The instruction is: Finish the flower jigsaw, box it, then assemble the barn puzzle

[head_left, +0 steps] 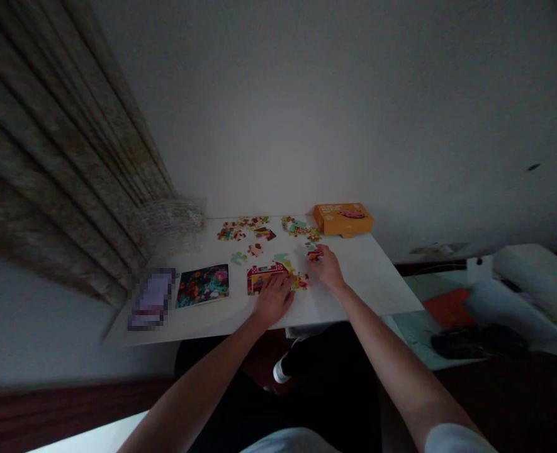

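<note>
On the white table lies a partly joined jigsaw puzzle (258,272) with a red barn picture. My left hand (273,299) rests on its lower right part, fingers stretched out, covering some of it. To the right, my right hand (328,267) pinches a red and teal puzzle piece (313,255) just above or on the table; I cannot tell which. A pale green piece (282,258) touches or lies close to the barn's top edge. Farther up are a loose pink piece (255,250) and a green one (239,258).
Loose pieces lie in a left pile (233,231) and a right pile (297,226) at the back. An orange puzzle box (343,220) stands behind my right hand. A dark picture card (203,285), a blurred-out phone-like object (153,299) and bubble wrap (177,220) are at left.
</note>
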{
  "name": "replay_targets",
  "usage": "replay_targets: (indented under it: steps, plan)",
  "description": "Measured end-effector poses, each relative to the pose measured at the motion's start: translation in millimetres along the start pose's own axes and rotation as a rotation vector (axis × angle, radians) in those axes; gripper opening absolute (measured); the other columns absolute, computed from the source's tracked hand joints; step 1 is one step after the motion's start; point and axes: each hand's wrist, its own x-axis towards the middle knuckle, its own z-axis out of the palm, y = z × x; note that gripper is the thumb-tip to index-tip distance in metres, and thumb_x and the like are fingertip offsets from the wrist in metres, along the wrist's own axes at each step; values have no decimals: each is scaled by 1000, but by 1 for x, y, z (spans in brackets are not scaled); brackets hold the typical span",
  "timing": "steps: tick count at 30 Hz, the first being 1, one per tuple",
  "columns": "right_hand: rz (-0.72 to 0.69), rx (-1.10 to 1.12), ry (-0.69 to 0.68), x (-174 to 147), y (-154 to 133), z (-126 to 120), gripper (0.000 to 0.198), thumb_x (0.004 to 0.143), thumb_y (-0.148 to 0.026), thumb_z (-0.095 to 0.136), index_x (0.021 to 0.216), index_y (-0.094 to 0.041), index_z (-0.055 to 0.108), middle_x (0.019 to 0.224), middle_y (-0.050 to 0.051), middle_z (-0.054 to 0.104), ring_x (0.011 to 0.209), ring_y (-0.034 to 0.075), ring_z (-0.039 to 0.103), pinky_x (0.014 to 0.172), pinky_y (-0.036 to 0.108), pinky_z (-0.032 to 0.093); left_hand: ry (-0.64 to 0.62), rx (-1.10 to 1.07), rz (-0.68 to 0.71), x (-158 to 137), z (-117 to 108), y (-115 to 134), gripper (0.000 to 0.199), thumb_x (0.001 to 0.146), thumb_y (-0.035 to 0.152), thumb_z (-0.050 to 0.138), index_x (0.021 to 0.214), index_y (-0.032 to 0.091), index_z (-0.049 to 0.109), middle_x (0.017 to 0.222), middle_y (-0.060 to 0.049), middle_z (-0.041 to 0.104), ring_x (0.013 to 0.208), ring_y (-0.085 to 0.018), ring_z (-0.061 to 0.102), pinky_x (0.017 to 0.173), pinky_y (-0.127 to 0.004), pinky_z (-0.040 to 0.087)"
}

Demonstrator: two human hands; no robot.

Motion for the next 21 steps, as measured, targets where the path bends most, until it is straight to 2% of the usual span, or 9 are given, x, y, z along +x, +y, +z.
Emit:
replay_targets:
  steps: [4, 7, 10, 14, 19, 21]
  plan:
    - [-151, 136, 78, -48, -31, 19, 49, 84, -22, 66, 132, -17, 58, 128, 15, 67, 120, 28, 61, 105, 44, 49, 144, -251, -106, 2, -1, -6, 37, 101, 27, 54, 137, 22, 61, 133, -12, 68, 127, -26, 61, 113, -46, 47]
    - [-209, 188, 93, -76, -49, 35, 49, 86, -23, 65, 134, -17, 57, 130, 16, 65, 123, 30, 60, 104, 45, 50, 267, -527, -317, 4, 3, -7, 33, 103, 27, 50, 133, 21, 61, 124, -10, 72, 115, -22, 68, 103, -40, 55]
    - [-269, 177, 76, -93, -61, 48, 46, 86, -19, 64, 131, -20, 59, 127, 13, 68, 121, 29, 61, 108, 48, 48, 345, -703, -518, 4, 10, -4, 29, 101, 25, 50, 125, 20, 66, 123, -8, 74, 112, -20, 70, 100, -36, 56]
    - [-373, 157, 0, -94, -67, 49, 42, 87, -20, 66, 129, -21, 61, 127, 13, 68, 119, 28, 61, 107, 46, 47, 353, -701, -604, 3, 9, -11, 30, 92, 20, 59, 119, 18, 72, 118, -9, 75, 104, -21, 71, 96, -36, 57]
    - [-376, -9, -89, -78, -63, 35, 29, 98, -33, 62, 125, -24, 66, 131, 12, 68, 125, 29, 57, 105, 47, 43, 248, -555, -647, 23, -20, -43, 33, 90, 20, 61, 120, 18, 74, 99, -5, 77, 85, -20, 71, 85, -34, 59]
    - [-379, -83, -113, -74, -62, 33, 31, 101, -37, 58, 129, -25, 65, 138, 12, 65, 130, 29, 54, 107, 47, 41, 199, -486, -634, 39, -32, -57, 33, 91, 18, 60, 121, 18, 74, 107, -6, 77, 93, -21, 72, 90, -34, 58]
